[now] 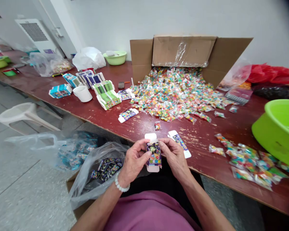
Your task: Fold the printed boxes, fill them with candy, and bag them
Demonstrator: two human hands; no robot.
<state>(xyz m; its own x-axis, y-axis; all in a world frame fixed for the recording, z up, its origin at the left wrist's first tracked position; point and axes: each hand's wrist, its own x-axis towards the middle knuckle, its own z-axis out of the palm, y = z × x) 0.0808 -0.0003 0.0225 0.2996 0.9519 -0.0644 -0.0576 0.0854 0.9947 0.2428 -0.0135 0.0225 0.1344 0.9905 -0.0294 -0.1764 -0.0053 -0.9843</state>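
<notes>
And here the left hand point(136, 159) pinches the left side of a small purple carton point(154, 154), the right hand point(175, 153) its upper right edge, over the bench's point(103, 117) near edge. Thin card, probably light and easily creased: grip the sides, spare the flaps point(150, 136)! A candy packet point(157, 125) sits just beyond, another carton point(182, 146) crowds the right; there's more room leftward.

L hand point(134, 158) & R hand point(174, 154) holding small purple printed cardboard box point(154, 154), white flaps point(153, 168) out; pile of multicolored clear-wrapped candies point(172, 94) on worn dark-red table point(110, 119) w/ open brown cardboard carton point(168, 48) behind.
</notes>
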